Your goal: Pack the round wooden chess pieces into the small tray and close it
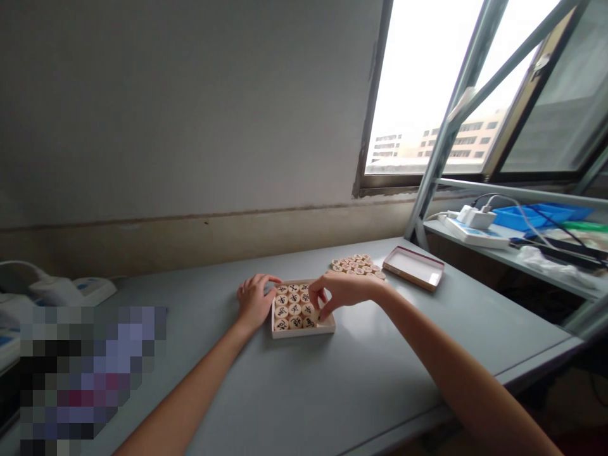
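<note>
A shallow white box (pixel 304 333) sits on the table, holding rows of round wooden Chinese chess pieces (pixel 295 309) with dark characters facing up. My left hand (pixel 255 296) grips the box at its far left corner, thumb and forefinger against the rim. Over the box's right side, my right hand (pixel 335 292) is bent down in a pinch, its fingertips low at a chess piece in the right column. The hand covers most of that piece and part of the column. Beyond the box, more chess pieces (pixel 357 265) lie close together on the table, some with reddish characters.
An open box lid (pixel 414 267) lies at the back right of the grey table (pixel 228 392). A metal shelf frame (pixel 430 171) rises beside the window. Power strips (pixel 475 229) stand on the right shelf, near a blue tray (pixel 536 215). Another charger (pixel 57 291) is at left.
</note>
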Motion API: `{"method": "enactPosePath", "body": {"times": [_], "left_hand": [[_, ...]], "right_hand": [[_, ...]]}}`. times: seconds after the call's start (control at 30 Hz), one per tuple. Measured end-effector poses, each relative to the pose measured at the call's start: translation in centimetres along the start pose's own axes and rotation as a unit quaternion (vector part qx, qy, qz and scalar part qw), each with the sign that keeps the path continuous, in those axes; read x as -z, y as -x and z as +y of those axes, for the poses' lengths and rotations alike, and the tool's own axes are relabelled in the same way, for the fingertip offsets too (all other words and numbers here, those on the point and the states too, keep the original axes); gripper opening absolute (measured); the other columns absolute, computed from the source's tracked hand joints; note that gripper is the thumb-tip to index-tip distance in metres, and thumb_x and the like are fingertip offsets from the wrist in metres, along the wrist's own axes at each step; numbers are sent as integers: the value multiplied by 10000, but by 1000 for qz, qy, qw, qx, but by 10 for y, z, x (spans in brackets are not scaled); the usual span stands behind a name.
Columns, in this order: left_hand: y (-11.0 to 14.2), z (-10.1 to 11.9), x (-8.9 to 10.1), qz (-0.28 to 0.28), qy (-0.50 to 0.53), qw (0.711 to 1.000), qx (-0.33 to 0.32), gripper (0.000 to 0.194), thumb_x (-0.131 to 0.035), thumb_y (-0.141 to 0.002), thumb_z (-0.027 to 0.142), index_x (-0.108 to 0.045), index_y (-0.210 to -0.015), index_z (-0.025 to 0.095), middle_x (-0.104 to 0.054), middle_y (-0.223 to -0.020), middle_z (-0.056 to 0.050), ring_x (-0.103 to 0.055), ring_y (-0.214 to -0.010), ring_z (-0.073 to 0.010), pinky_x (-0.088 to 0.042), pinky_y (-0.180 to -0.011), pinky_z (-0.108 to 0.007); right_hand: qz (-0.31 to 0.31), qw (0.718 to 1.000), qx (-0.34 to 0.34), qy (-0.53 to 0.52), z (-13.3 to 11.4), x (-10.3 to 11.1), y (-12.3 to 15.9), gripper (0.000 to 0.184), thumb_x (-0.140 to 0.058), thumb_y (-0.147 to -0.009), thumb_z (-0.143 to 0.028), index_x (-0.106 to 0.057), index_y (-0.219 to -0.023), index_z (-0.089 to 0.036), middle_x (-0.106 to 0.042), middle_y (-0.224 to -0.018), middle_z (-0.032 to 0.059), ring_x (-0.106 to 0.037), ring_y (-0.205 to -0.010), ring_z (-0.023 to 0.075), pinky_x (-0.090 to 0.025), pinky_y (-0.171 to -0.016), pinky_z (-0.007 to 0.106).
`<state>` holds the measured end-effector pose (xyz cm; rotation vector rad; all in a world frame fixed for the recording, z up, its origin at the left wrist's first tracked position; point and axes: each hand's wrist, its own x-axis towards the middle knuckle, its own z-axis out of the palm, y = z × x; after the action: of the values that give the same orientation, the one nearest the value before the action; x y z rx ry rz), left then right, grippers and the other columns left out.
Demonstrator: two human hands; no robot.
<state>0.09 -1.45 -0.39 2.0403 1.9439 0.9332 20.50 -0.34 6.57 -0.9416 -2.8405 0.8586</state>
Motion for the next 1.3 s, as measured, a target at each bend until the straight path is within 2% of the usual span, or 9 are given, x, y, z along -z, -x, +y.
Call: {"method": "enactPosePath", "body": {"times": [0.07, 0.17, 0.37, 0.53, 0.7, 0.87, 1.03, 1.13, 1.3], "left_hand": [[0, 0, 0, 11, -12, 1000, 1, 242, -436, -746, 171, -626, -861, 267, -590, -1038, -4, -478, -1039, -212, -283, -966, -397], [0, 0, 0, 20, -12, 1000, -10, 269, -421, -728, 140, -626, -848, 267, -586, -1038, -2, -481, -1034, -208, -276, -974, -403], [-1, -4, -3, 35, -1, 999, -24, 235, -436, -726, 154, -625, -825, 251, -587, -1003, -10, -495, -1015, -200, -296, -970, -385], [-1, -5, -4, 40, 1, 999, -30, 238, -437, -722, 145, -623, -825, 252, -587, -997, -6, -502, -1009, -190, -314, -960, -361], [-2, -7, -4, 54, -19, 998, -21, 243, -438, -742, 166, -610, -889, 254, -588, -1022, -16, -501, -1017, -199, -321, -944, -365], [0, -7, -3, 54, -49, 997, 18, 273, -439, -777, 237, -591, -1005, 232, -582, -1095, -46, -487, -1027, -239, -346, -898, -403], [1, -6, -2, 7, -43, 999, 10, 281, -380, -814, 250, -642, -915, 245, -608, -1085, -13, -491, -1015, -229, -356, -881, -395], [0, -8, -4, 4, -35, 999, -8, 268, -399, -808, 256, -648, -907, 238, -613, -1081, -4, -501, -1001, -213, -370, -877, -365], [0, -7, -6, 0, -34, 999, -34, 254, -420, -795, 238, -652, -899, 248, -615, -1073, 7, -504, -992, -203, -367, -890, -354]], "right_hand": [[59, 998, -12, -13, 3, 7, 5, 208, -679, -680, -256, -609, -856, -171, -620, -751, -14, -551, -687, 110, -385, -598, 205], [115, 989, -93, 9, 20, 18, 13, 208, -638, -713, -285, -605, -890, -182, -623, -732, -4, -551, -664, 118, -385, -586, 221], [93, 983, -157, 27, 55, 22, 19, 142, -632, -693, -273, -637, -805, -187, -638, -771, 9, -561, -708, 131, -376, -612, 232], [100, 967, -199, 126, 55, 18, 18, 145, -637, -681, -302, -663, -794, -215, -624, -798, 14, -537, -692, 134, -342, -581, 239], [78, 977, -170, 107, 58, 18, 20, 176, -633, -668, -305, -664, -826, -235, -616, -781, -1, -526, -658, 116, -340, -561, 225], [90, 965, -215, 120, 64, 21, 23, 153, -662, -642, -271, -655, -789, -230, -615, -752, -12, -524, -652, 121, -342, -578, 232], [154, 978, -126, 55, 54, 16, 12, 227, -613, -730, -273, -607, -945, -200, -567, -735, 1, -515, -659, 124, -378, -583, 229], [204, 973, -35, 104, 41, 1, -4, 226, -597, -755, -220, -609, -980, -218, -553, -853, 27, -513, -791, 149, -401, -686, 255], [180, 967, 21, 179, 27, -21, -20, 234, -574, -773, -164, -629, -994, -220, -533, -923, 60, -486, -895, 190, -399, -794, 313]]}}
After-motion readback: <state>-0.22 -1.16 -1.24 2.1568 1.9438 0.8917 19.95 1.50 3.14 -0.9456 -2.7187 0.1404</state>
